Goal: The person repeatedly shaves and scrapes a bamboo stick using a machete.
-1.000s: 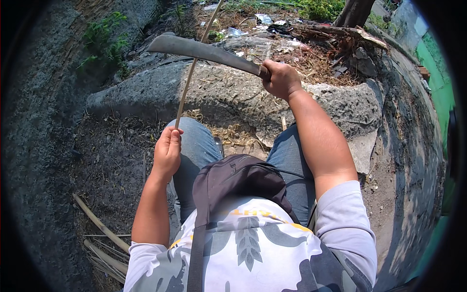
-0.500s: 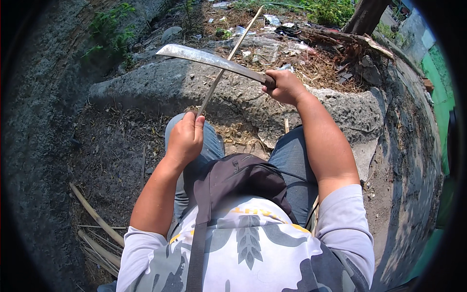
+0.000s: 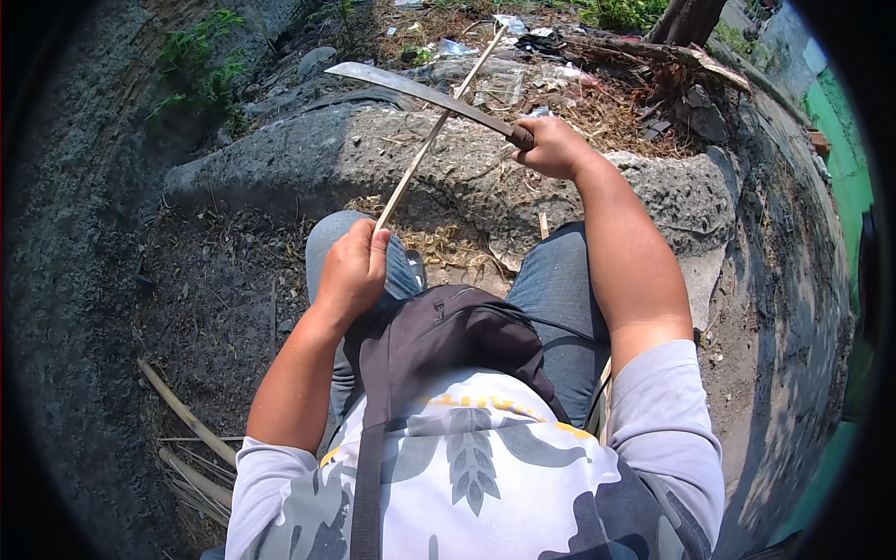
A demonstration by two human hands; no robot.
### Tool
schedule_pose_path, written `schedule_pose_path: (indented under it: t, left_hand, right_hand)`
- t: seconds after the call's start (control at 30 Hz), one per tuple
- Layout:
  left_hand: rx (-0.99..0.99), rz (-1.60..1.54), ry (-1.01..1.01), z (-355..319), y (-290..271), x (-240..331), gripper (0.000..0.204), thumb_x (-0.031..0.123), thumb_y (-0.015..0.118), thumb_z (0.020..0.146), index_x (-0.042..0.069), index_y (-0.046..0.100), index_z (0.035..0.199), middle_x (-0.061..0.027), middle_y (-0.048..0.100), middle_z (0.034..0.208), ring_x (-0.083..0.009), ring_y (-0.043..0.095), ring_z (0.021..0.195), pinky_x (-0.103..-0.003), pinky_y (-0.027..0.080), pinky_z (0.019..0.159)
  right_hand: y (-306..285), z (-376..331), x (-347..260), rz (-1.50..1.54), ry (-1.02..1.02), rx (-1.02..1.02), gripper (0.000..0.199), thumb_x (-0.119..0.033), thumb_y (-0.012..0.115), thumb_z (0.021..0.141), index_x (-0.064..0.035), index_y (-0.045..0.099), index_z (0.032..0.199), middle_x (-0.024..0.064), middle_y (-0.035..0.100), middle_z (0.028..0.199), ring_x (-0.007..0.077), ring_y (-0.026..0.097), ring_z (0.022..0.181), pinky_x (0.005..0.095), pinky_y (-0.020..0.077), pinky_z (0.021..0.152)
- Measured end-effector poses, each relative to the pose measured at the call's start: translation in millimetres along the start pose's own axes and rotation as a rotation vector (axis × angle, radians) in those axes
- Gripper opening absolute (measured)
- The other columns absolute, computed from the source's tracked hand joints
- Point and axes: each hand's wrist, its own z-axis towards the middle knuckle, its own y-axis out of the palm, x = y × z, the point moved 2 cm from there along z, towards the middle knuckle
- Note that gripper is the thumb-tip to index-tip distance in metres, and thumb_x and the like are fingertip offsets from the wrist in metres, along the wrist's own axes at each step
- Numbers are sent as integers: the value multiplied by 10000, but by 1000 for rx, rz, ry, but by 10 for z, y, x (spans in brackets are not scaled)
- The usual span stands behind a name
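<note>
My left hand (image 3: 355,265) is closed round the near end of a long, thin pale wooden strip (image 3: 412,170), which slants up and away to the right. In my right hand (image 3: 553,149) is the dark handle of a machete (image 3: 411,90) with a long, slightly curved blade. The blade points left and crosses the strip above its middle; it seems to touch it there. Both hands are held out over my knees, the right one farther forward than the left.
A rough concrete slab (image 3: 308,154) runs across in front of my knees, with litter and dry straw (image 3: 597,126) behind it. A tree trunk (image 3: 686,21) stands at the far right. Cut poles (image 3: 187,420) lie on the ground at left. A dark bag (image 3: 448,341) rests on my lap.
The machete's blade has turned to show more of its edge, and its tip has shifted right. The strip has moved slightly. Both hands keep their grip.
</note>
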Motion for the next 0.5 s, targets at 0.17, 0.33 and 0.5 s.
schedule_pose_path:
  t: [0.17, 0.33, 0.5]
  left_hand:
    - [-17, 38, 28, 60, 48, 96, 274, 250, 548, 1071, -1, 587, 967, -254, 656, 781, -476, 640, 764, -534, 472, 685]
    - [-60, 21, -35, 66, 98, 107, 286, 250, 570, 1063, -8, 593, 942, -253, 646, 755, -462, 634, 722, -512, 481, 665]
    - [78, -127, -16, -152, 55, 12, 255, 232, 588, 1056, -10, 634, 993, -209, 650, 730, -389, 640, 675, -456, 490, 643]
  right_hand:
    - [73, -35, -288, -185, -68, -31, 203, -176, 731, 826, -103, 713, 1014, 171, 737, 910, 372, 710, 888, 466, 548, 770]
    - [144, -124, -622, -298, -213, -101, 157, -191, 721, 824, -130, 693, 967, 145, 736, 903, 378, 707, 905, 487, 543, 753]
    - [99, 11, -138, -98, -42, 110, 284, -270, 777, 858, -80, 714, 1060, 189, 728, 923, 378, 706, 907, 460, 539, 782]
